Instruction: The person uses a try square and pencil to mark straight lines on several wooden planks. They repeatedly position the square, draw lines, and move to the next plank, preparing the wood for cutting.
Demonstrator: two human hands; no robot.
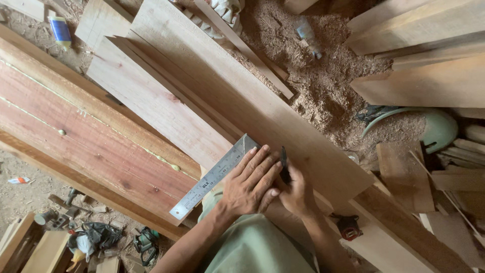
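Pressing flat with spread fingers, the left hand [250, 179] holds a metal ruler [214, 176] down across a long pale plank [242, 96]. The ruler lies slantwise over the plank's near end, its far tip poking out past the fingertips. Just beside it, the right hand [297, 191] is curled around a dark pencil [283, 163], whose tip meets the wood right at the ruler's edge; the two hands touch.

To the left of the plank lies a wide reddish board [91, 136] with pale streaks along it, and more pale boards [419, 50] are stacked at the upper right. Sawdust [323, 76] covers the ground between them, with a small blue-capped bottle [60, 29] lying near the top left. A green rounded cover [439, 129] sits at the right among offcuts. A small red and black tool [347, 227] rests on the wood just beside the right forearm. Down at the lower left, a clutter of tools and black plastic [101, 235] lies on the dirt.
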